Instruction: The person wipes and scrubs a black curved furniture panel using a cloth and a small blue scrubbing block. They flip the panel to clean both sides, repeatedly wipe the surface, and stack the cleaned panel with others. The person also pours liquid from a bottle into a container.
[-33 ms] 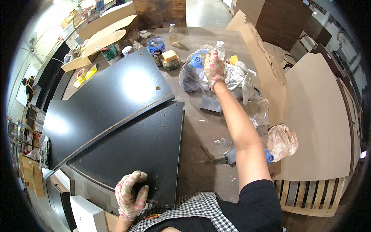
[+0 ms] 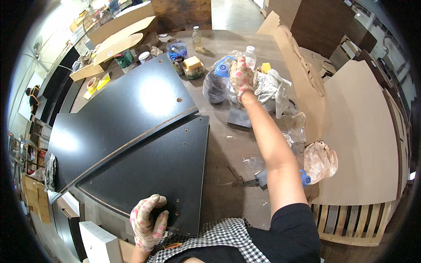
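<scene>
Plastic bottle [image 2: 218, 83] with blue cap, upper centre of frame on the surface [image 2: 228, 149], gripped by right hand [image 2: 241, 76] fingers; left hand [image 2: 148, 221] fingers clamped on black panel [image 2: 153, 171] edge, lower left.

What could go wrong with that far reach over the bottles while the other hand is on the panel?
1. The right hand stretches among crowded things; it may tip the plastic bottle or the small clear bottle beside it.
2. The left hand grips only the near corner of the black panel, which overhangs the table edge; it might slip off.
</scene>
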Action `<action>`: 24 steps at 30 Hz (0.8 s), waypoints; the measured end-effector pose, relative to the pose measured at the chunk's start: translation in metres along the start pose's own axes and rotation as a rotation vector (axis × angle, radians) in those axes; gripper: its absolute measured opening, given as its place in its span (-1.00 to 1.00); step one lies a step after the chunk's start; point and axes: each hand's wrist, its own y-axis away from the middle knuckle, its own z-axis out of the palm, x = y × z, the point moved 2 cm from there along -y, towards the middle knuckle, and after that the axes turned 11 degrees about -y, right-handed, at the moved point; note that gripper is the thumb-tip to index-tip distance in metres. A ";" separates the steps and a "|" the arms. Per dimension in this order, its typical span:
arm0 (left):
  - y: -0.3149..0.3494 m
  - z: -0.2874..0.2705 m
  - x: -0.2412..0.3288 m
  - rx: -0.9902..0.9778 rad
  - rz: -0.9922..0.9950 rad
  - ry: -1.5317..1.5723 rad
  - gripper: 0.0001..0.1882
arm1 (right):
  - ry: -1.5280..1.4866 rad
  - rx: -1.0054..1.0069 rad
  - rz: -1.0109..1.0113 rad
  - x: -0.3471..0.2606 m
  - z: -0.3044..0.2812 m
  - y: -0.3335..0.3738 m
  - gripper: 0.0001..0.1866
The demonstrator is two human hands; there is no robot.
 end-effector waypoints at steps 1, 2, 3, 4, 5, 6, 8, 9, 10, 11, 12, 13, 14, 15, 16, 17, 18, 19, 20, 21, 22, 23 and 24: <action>-0.001 0.001 0.001 0.005 0.003 -0.027 -0.40 | -0.034 -0.002 -0.037 -0.001 0.008 -0.002 -0.70; -0.002 0.000 0.002 0.003 0.003 -0.046 -0.42 | -0.009 -0.029 -0.006 0.000 0.015 -0.002 -0.68; -0.002 0.001 0.003 0.004 0.003 -0.047 -0.44 | -0.003 -0.061 0.007 0.000 0.021 -0.003 -0.67; -0.002 0.001 0.003 -0.003 -0.002 -0.068 -0.44 | -0.005 -0.052 0.014 0.001 0.025 -0.002 -0.65; -0.002 0.001 0.002 -0.008 -0.010 -0.071 -0.44 | 0.005 -0.121 0.036 0.001 0.028 -0.002 -0.65; -0.002 0.001 0.002 -0.009 -0.001 -0.065 -0.45 | 0.005 -0.148 0.055 0.001 0.029 -0.001 -0.64; 0.000 0.002 0.000 -0.004 0.000 -0.095 -0.45 | -0.058 -0.205 0.112 0.000 0.023 0.007 -0.61; 0.002 0.001 -0.001 -0.003 0.005 -0.086 -0.45 | -0.051 -0.200 0.116 -0.003 0.016 0.017 -0.61; 0.003 0.003 -0.003 0.013 0.006 -0.065 -0.46 | -0.123 -0.042 -0.089 -0.009 0.002 0.033 -0.61; 0.004 0.003 -0.005 0.015 0.032 -0.076 -0.46 | -0.186 0.118 -0.293 -0.017 -0.014 0.052 -0.60; 0.006 0.006 -0.005 0.031 0.033 -0.052 -0.45 | -0.336 0.029 -0.151 -0.017 -0.026 0.078 -0.63; 0.008 0.008 -0.006 0.049 0.035 -0.009 -0.44 | -0.531 -0.050 -0.067 -0.019 -0.041 0.111 -0.65; 0.009 0.008 -0.007 0.037 0.031 -0.040 -0.43 | -0.550 -0.144 0.075 -0.022 -0.055 0.150 -0.67; 0.011 0.008 -0.007 0.029 0.009 -0.058 -0.46 | -0.659 -0.233 0.076 -0.026 -0.076 0.198 -0.68; 0.012 0.010 -0.008 0.026 -0.009 -0.043 -0.47 | -0.486 -0.135 -0.246 -0.037 -0.086 0.234 -0.68; 0.013 0.010 -0.008 0.035 -0.025 -0.026 -0.48 | -0.396 -0.208 -0.333 -0.042 -0.096 0.273 -0.64; 0.013 0.009 -0.008 0.038 0.003 -0.053 -0.48 | -0.334 -0.415 -0.082 -0.042 -0.104 0.308 -0.63; 0.014 0.010 -0.009 0.026 -0.027 0.011 -0.47 | -0.367 -0.497 0.084 -0.041 -0.108 0.336 -0.62; 0.014 0.010 -0.008 -0.005 0.007 -0.006 -0.47 | -0.342 -0.545 0.291 -0.037 -0.113 0.358 -0.62; 0.013 0.010 -0.008 -0.017 0.036 -0.017 -0.47 | -0.307 -0.506 0.281 -0.035 -0.118 0.372 -0.62; 0.013 0.011 -0.008 -0.019 0.020 -0.023 -0.48 | -0.257 -0.490 0.306 -0.033 -0.119 0.383 -0.62; 0.013 0.011 -0.008 -0.029 0.039 -0.026 -0.50 | -0.177 -0.521 0.403 -0.028 -0.120 0.388 -0.62; 0.013 0.012 -0.008 -0.025 0.042 -0.017 -0.50 | -0.111 -0.489 0.371 -0.025 -0.121 0.390 -0.61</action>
